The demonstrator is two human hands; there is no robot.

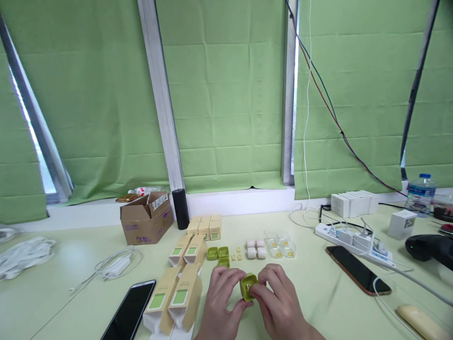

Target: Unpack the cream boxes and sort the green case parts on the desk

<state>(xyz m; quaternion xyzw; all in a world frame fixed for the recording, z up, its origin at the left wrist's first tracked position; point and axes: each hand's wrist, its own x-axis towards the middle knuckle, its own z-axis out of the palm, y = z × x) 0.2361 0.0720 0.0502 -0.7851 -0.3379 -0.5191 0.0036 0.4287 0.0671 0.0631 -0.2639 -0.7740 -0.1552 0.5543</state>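
At the bottom middle of the head view, just above the pale green tabletop (318,302), a small olive-green square cup with rounded corners (243,286) is held between two bare hands, tilted so that its hollow faces the person. A small pale-yellow piece (248,286) shows inside. The left hand (222,300) pinches the cup between its thumb and bent fingers. The right hand (279,297) has its thumb and fingers drawn together at the cup's hollow, hiding its right part; whether they grip the small piece, I cannot tell.

Beyond the hands lie three matching olive-green cups (212,253), the nearest partly covered by the left hand. To their right come several little yellow pieces (239,251), four whitish rounded blocks (251,253) and a cluster of clear plastic cups with yellow centres (289,249). Beige cardboard cartons with green squares (186,295) lie left of the left hand, beside a black-screened phone (129,311). Well to the right sits a white power strip (345,236).
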